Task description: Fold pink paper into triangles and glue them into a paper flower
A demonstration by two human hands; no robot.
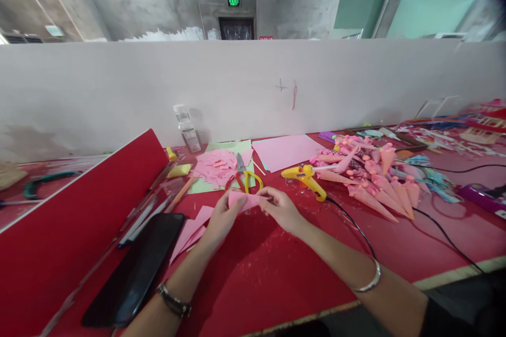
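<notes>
- Left hand (225,215): thumb and fingers pinched on the left end of a pink paper piece (244,201).
- Right hand (282,211): thumb and fingertips pinched at its right corner; firmness of grip cannot be told.
- Position: paper raised over the red surface (253,284), left of the glue gun (304,175) and nearer the wearer.
- Handling, judged by appearance: very light, thin and pliant, unlikely to slip; may crease or tear if pulled hard. Advisable hold: opposite edges, light thumb-and-fingertip pressure.
- Scissors (240,163): just beyond the hands, left of the glue gun.
- Cut pink paper pile (213,166): farther left of the glue gun.
- Pink cones (371,202): heaped right of the glue gun, near its nozzle.
- Black phone (134,274): well left of the glue gun, nearer the wearer.
</notes>
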